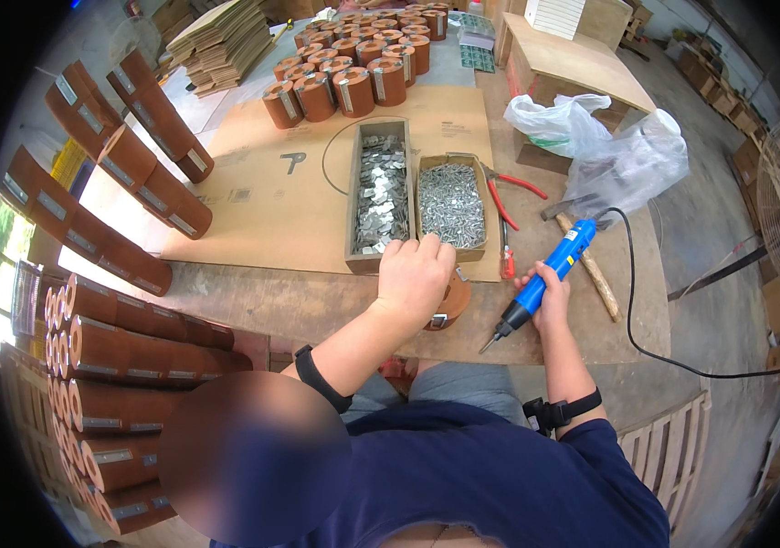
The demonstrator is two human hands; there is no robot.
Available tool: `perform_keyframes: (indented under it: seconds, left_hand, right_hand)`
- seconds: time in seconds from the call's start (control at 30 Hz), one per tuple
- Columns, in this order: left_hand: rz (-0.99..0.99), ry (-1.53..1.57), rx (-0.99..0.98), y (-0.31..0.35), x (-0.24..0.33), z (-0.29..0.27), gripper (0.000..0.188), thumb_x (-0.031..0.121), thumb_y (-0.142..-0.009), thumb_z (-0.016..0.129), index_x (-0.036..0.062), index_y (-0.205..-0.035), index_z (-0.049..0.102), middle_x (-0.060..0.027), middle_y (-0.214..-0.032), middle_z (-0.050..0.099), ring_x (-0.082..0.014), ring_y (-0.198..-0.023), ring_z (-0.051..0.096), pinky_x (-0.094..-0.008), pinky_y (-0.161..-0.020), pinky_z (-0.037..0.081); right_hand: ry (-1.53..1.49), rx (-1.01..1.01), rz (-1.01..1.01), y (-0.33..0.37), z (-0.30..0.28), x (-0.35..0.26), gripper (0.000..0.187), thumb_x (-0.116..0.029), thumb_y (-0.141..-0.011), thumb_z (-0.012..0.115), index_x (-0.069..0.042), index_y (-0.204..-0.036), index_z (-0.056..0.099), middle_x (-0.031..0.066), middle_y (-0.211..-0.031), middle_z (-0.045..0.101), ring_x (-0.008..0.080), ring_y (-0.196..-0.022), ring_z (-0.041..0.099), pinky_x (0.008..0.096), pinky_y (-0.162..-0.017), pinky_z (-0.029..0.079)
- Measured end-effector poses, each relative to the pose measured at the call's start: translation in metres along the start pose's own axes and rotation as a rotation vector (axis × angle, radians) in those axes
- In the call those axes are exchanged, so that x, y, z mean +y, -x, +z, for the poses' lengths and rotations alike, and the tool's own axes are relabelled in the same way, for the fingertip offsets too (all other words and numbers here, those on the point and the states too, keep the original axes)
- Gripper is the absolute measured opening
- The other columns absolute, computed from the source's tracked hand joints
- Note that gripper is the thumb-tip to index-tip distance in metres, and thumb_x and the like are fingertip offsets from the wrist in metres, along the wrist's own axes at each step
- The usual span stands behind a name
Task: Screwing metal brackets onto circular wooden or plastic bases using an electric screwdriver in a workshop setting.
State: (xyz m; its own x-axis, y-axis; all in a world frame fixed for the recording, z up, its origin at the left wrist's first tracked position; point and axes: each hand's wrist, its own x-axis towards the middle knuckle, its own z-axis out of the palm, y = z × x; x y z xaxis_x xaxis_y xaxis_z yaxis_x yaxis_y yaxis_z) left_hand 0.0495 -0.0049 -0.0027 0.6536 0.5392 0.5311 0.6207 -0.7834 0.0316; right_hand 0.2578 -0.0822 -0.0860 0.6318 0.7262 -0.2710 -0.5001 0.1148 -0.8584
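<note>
Evidently, right hand [552,298] closed round driver [566,255] near front edge of table [308,297]; likely rigid, moderately heavy, best held mid-barrel. Left hand [415,277] curled, contents unclear.

We wore a dark navy-blue, short-sleeved cloth shirt [500,466], soft grey-blue cloth legwear [463,387], a broad black strap [317,376] around the left forearm [353,342], and another black strap [584,404] carrying a small blocky black module [551,416] around the right forearm [565,365], while our left hand [416,277] and right hand [551,297] were bare.

Blue power screwdriver [563,256] in right hand [552,297].
</note>
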Motion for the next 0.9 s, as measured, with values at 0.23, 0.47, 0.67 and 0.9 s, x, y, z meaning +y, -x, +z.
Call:
perform_keyframes:
  seconds: [0.23,0.47,0.67,0.9]
  left_hand:
    - [-0.203,0.355,0.100,0.010,-0.016,-0.025,0.015,0.008,-0.066,0.065,0.0087,-0.077,0.056,-0.0049,-0.065,0.051,-0.0235,-0.059,0.052,-0.0328,-0.057,0.041]
    - [-0.072,0.552,0.024,0.036,-0.004,-0.043,0.011,0.006,-0.066,0.066,0.0085,-0.076,0.060,-0.0024,-0.067,0.056,-0.0214,-0.065,0.054,-0.0366,-0.078,0.041]
    - [-0.106,0.563,-0.035,0.044,0.003,-0.030,0.011,0.007,-0.066,0.066,0.0097,-0.075,0.060,0.0001,-0.064,0.055,-0.0189,-0.067,0.052,-0.0406,-0.088,0.033]
    - [-0.144,0.451,0.010,0.048,0.007,-0.026,0.014,0.009,-0.063,0.067,0.0100,-0.075,0.060,-0.0018,-0.076,0.054,-0.0208,-0.078,0.050,-0.0385,-0.085,0.034]
  right_hand:
    - [-0.015,0.004,0.006,0.000,-0.002,0.002,0.024,-0.013,-0.073,0.060,-0.001,-0.087,0.044,0.0085,-0.070,0.050,0.0176,-0.057,0.054,0.0343,-0.056,0.052]
    - [-0.019,0.002,0.002,-0.002,-0.002,0.001,0.026,-0.014,-0.073,0.061,-0.002,-0.088,0.044,0.0081,-0.071,0.051,0.0173,-0.060,0.054,0.0349,-0.058,0.053]
    - [-0.008,0.015,0.002,-0.002,-0.001,0.002,0.026,-0.015,-0.073,0.061,-0.002,-0.089,0.044,0.0080,-0.072,0.051,0.0175,-0.060,0.054,0.0356,-0.058,0.052]
    - [-0.002,0.020,0.008,-0.002,-0.003,0.002,0.027,-0.015,-0.073,0.061,-0.002,-0.089,0.044,0.0084,-0.072,0.051,0.0180,-0.060,0.054,0.0358,-0.058,0.052]
